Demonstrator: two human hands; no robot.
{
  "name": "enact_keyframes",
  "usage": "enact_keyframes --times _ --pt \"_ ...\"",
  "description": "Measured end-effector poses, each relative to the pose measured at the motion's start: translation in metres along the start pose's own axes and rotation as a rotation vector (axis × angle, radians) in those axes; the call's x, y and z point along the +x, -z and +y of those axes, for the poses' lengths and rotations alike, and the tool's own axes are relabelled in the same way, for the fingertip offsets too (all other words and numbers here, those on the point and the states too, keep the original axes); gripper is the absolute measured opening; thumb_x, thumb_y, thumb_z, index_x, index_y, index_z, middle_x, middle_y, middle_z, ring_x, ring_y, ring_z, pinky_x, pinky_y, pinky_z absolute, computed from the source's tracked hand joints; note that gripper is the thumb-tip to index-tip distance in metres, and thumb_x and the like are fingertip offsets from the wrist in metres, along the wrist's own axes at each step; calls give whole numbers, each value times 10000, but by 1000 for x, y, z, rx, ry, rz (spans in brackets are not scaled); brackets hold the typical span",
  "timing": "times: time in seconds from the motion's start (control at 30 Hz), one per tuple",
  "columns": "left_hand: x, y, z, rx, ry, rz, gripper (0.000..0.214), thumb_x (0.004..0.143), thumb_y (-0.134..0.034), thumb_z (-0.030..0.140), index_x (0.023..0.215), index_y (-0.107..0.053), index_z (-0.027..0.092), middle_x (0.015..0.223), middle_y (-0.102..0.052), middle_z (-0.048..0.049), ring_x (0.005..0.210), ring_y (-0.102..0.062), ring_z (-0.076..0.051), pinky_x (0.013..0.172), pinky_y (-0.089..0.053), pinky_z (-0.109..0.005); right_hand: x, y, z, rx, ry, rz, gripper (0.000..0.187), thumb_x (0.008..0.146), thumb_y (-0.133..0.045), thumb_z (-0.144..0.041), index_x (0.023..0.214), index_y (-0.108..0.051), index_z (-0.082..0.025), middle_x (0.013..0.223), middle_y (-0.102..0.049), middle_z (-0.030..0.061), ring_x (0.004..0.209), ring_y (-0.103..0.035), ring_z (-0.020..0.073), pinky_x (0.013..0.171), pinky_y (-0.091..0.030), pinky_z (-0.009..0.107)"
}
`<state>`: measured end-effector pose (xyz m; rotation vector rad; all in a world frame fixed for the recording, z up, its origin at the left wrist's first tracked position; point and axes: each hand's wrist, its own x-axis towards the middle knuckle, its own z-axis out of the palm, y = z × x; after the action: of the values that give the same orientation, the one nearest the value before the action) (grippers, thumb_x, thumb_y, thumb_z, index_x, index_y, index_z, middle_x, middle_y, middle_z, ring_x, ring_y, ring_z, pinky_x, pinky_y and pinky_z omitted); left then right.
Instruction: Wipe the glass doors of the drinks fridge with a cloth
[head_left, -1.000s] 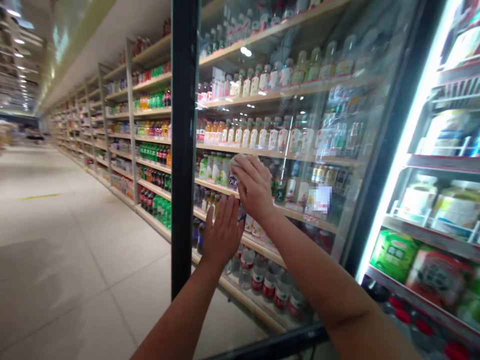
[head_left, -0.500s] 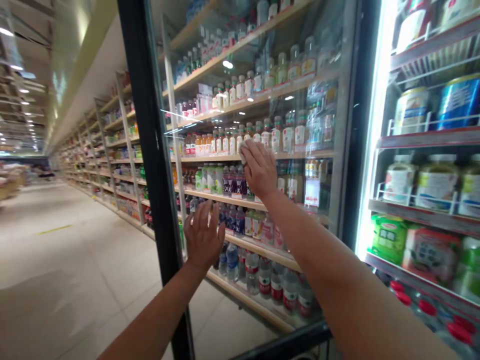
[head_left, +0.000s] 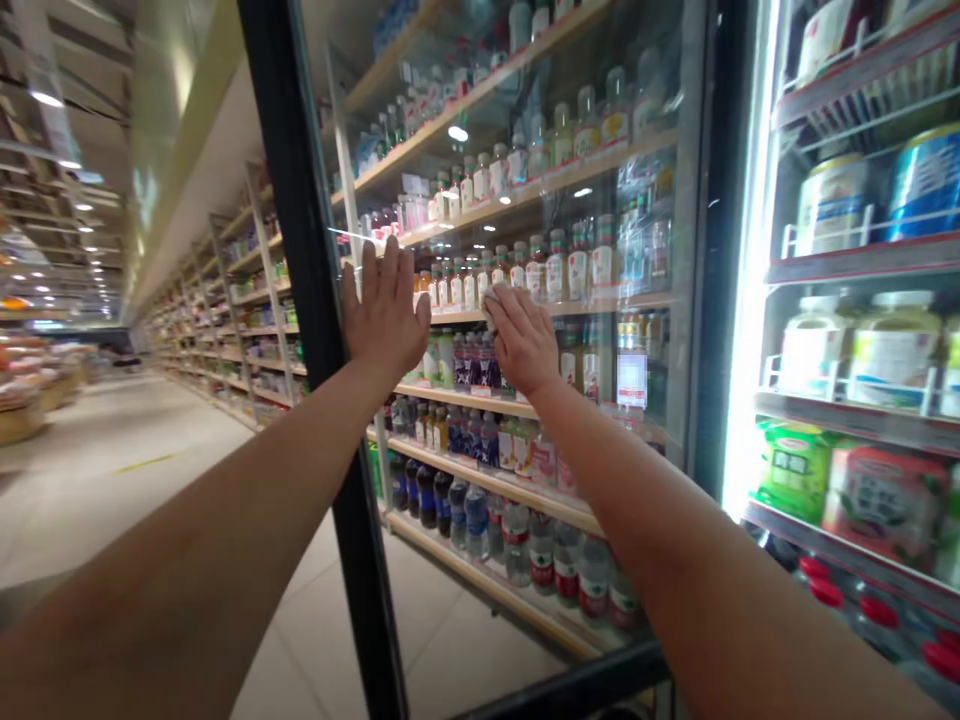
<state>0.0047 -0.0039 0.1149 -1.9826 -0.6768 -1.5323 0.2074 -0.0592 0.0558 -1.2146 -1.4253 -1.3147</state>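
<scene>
1. Glass door [head_left: 592,430], tall, clear-paned and black-framed, stood swung out from the lit white cooler [head_left: 862,265] on my right. It was close ahead of me, and the aisle's long wooden drink shelves [head_left: 480,480] showed through it.
2. My left hand [head_left: 385,310] lay open and flat on the pane near the frame edge, fingers up and spread, grasping nothing.
3. My right hand [head_left: 523,340] was just beside it, palm pressed over a small pale wadded cloth [head_left: 489,303]. The fingers bent lightly round the cloth, so only one corner showed.
4. I judged the step in hand to be wiping the middle of the glass door, with the left hand bracing it against the push.
5. A next stroke would have called for even pressure, the cloth flat on the glass, and a firm brace so the door did not swing.
6. I could read no writing:
   - The green packet [head_left: 795,470] in the cooler bore pale characters too small to make out.
   - The blue tin [head_left: 926,180] and the red-banded clear bottles [head_left: 555,575] were blurred.
   - The white tag [head_left: 632,378] was a blank smear.
</scene>
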Motion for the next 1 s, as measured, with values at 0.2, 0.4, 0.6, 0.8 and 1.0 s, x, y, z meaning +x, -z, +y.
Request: enact_keyframes --times 0.2,0.4,0.6,0.8,1.0 --pt "-2 -8 -6 11 -11 22 664 1011 -334 409 1622 -232 169 1700 -185 -80 1582 -58 -294 1280 1 -539 13 -2 -9 57 -18 43 533 955 -415 -150 1463 -547 -240 1569 -474 14 1506 -352 227 1262 -302 462" --pt "-3 -9 -8 -10 -32 53 670 983 -400 347 1612 -265 160 1690 -219 -82 1577 -96 -312 1279 -26 -565 63 -8 -27 113 23 -7 548 973 -388 -152 1498 -493 -271 1598 -427 22 1527 -311 240 1280 -276 493" --pt "-3 -6 -7 18 -34 31 656 986 -391 327 1602 -279 132 1692 -204 -105 1577 -91 -313 1278 -29 -561 118 -21 -23 153 82 24 477 1015 -345 -266 1451 -534 -219 1591 -436 47 1532 -286 220 1278 -241 484" --pt "-6 -7 -8 48 -39 40 648 991 -397 343 1600 -284 151 1692 -220 -88 1577 -100 -305 1278 -44 -533 154 -13 7 134 -2 70 485 1000 -361 -187 1463 -510 -189 1607 -403 66 1516 -296 214 1274 -231 482" --pt "16 13 1 64 40 57 543 1006 -389 431 1469 -491 164 1580 -423 -104 1492 -298 -316 1253 -129 -522 152 -2 44 142 -235 195 526 956 -383 -107 1461 -512 -178 1615 -389 84 1489 -321 277 1219 -289 541"
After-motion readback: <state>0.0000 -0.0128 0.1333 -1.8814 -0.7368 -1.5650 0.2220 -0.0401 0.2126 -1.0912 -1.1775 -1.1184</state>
